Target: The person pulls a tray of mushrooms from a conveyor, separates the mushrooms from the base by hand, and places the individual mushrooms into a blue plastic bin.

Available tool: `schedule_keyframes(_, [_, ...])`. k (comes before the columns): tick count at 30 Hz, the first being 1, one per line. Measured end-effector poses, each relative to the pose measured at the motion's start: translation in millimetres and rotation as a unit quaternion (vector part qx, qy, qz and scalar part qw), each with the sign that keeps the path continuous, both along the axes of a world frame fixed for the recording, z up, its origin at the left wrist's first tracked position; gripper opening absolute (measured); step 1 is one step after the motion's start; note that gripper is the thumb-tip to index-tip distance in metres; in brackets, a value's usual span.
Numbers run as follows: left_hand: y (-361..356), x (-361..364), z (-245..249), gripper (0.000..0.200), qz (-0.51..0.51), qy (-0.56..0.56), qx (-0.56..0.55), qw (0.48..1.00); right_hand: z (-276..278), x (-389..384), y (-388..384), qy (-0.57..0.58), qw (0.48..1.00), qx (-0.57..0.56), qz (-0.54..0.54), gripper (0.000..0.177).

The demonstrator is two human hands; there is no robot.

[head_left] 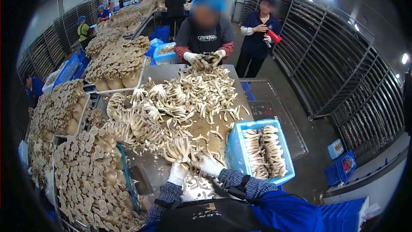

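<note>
My left hand (177, 172), in a white glove, is closed at the base of a clump of long-stemmed mushrooms (178, 148) near the front of the metal table. A small yellowish piece shows at its fingertips, too small to name. Just to the right, my right hand (208, 166), also gloved, has its fingers bent toward the same clump among loose mushrooms. What those fingers grip is hidden. Cut mushroom pieces (201, 184) lie between my wrists. Beyond my hands spreads a big heap of mushrooms (184, 94).
A light-blue crate (235, 146) with mushrooms in rows stands right of my hands. Uncut mushroom blocks (90, 167) fill trays on the left. Across the table, a person in a blue cap (210, 38) handles mushrooms; another holds a red object (274, 37). Tall racks (326, 56) line the right.
</note>
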State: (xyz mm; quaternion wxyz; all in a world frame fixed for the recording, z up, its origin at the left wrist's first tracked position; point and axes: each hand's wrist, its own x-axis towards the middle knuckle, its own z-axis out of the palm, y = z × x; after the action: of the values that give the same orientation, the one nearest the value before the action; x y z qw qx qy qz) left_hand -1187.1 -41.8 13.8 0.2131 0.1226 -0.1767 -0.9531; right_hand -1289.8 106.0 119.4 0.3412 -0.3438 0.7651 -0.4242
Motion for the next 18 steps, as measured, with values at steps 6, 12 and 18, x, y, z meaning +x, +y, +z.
schedule_keyframes(6, [-12,13,-8,0.054,-0.051,0.046,0.049,0.996,-20,-8,9,-0.072,0.993,-0.015,-0.097,0.053])
schedule_keyframes(12, [5,-7,-11,0.042,0.024,-0.057,-0.002,0.998,-3,16,0,0.072,0.986,0.031,-0.148,0.037])
schedule_keyframes(18, [15,-19,22,0.047,-0.045,-0.054,0.018,0.997,-117,19,3,0.093,0.948,-0.188,-0.239,0.035])
